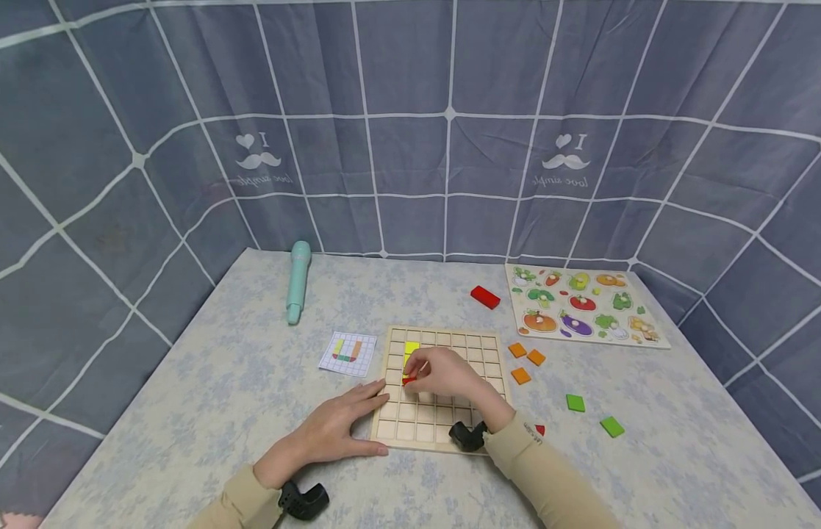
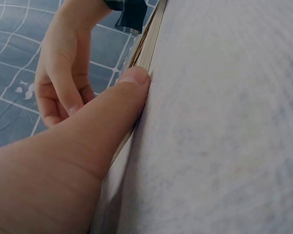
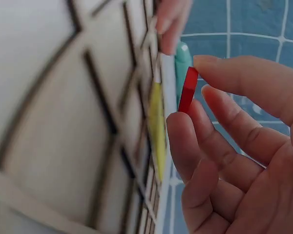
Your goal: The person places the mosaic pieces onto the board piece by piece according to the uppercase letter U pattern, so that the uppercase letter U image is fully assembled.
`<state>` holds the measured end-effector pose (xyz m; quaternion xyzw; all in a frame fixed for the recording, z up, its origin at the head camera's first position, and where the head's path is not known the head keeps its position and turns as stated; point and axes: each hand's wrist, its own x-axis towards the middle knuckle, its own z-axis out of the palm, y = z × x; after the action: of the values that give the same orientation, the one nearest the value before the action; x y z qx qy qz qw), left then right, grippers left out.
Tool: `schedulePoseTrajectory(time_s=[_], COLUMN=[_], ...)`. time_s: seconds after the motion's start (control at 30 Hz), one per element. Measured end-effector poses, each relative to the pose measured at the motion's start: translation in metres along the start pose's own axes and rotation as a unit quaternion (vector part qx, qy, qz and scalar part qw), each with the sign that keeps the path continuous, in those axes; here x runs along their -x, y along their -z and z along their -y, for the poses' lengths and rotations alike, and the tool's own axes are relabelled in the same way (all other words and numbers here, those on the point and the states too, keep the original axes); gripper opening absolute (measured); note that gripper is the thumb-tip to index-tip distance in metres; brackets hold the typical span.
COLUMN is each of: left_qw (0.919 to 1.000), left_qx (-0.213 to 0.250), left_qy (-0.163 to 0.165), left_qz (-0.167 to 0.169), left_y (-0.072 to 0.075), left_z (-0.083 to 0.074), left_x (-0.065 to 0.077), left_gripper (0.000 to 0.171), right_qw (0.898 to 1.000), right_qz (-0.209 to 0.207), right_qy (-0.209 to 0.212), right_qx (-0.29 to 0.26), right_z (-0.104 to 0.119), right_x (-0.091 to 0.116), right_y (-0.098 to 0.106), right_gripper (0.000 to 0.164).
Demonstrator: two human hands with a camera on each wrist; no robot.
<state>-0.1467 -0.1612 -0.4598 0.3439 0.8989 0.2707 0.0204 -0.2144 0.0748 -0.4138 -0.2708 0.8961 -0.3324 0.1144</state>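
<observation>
1. Your right hand (image 1: 445, 373) pinches a small red piece (image 3: 188, 90) between thumb and finger over the wooden board (image 1: 386, 430), near the lower end of a yellow strip (image 1: 411, 347); the views do not settle whether the piece touches the board

2. Your left hand (image 1: 337, 425) lies with fingers extended, gripping nothing, its fingertips at the board's left edge and its thumb against the near side

3. A slip looks the likeliest trouble: only fingertips hold the tilted piece, and a loose pinch could drop it into the wrong square

4. The raised grid lines could catch a corner and tip the piece, while your crowded fingers could nudge the yellow strip out of line

5. Uneven pressure from your left hand might turn the board, shifting the squares beneath your pinch

6. Beside your right sleeve (image 1: 542, 470), another red piece (image 1: 539, 429) lies partly hidden, where a careless sweep of the forearm could push it away
</observation>
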Motion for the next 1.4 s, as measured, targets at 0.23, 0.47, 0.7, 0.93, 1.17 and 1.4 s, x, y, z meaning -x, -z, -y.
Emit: schedulePoseTrajectory(time_s=[0.23, 0.47, 0.7, 0.93, 1.17, 1.4], left_qw=[1.0, 0.9999, 0.9999, 0.9999, 0.9999, 1.0], left_qx=[-0.004, -0.007, -0.007, -0.008, -0.009, -0.004], left_qy=[-0.004, -0.004, -0.004, -0.003, -0.005, 0.007], left_qz=[-0.003, -0.006, -0.008, -0.01, -0.008, -0.001], left_y=[0.0, -0.001, 0.0, 0.0, -0.001, 0.0], left_z=[0.0, 0.0, -0.001, -0.002, -0.001, -0.001], left_x=[0.0, 0.0, 0.0, 0.0, 0.0, 0.0], left_gripper=[0.079, 0.079, 0.079, 0.08, 0.078, 0.08], right_qw=[1.0, 1.0, 1.0, 0.999, 1.0, 1.0], right_qz=[0.015, 0.018, 0.023, 0.028, 0.028, 0.016], right_qy=[0.005, 0.004, 0.003, 0.008, 0.01, -0.001], right_qx=[0.005, 0.005, -0.013, -0.017, -0.01, -0.02], right_z=[-0.001, -0.002, -0.002, -0.002, -0.002, -0.007], right_x=[0.0, -0.003, -0.002, 0.001, 0.003, 0.015], right_y=[-0.005, -0.008, -0.009, -0.008, -0.007, 0.006], right_gripper=[0.014, 0.015, 0.016, 0.017, 0.016, 0.018])
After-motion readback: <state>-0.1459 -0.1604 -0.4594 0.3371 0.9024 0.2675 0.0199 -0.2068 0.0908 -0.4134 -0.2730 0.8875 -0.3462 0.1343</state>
